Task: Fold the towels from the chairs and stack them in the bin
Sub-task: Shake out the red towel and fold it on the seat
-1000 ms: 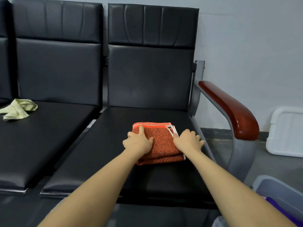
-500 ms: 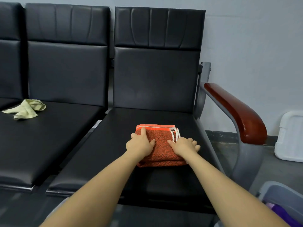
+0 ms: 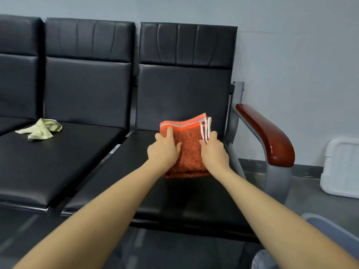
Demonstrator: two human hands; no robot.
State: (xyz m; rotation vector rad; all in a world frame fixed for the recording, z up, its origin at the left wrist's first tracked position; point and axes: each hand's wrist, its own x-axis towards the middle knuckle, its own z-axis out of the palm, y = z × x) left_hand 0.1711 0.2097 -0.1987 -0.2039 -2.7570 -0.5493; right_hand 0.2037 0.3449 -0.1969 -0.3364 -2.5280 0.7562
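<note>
Both your hands, left hand [image 3: 164, 150] and right hand [image 3: 213, 152], grip the folded orange towel [image 3: 189, 144] above the seat [image 3: 174, 193]; bin [image 3: 334, 235] stacking and the yellow towel [image 3: 40, 128] remain.

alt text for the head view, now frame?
Both hands, left hand and right hand, grip a folded orange towel lifted above a black chair seat. A crumpled yellow towel lies on the next seat.
</note>
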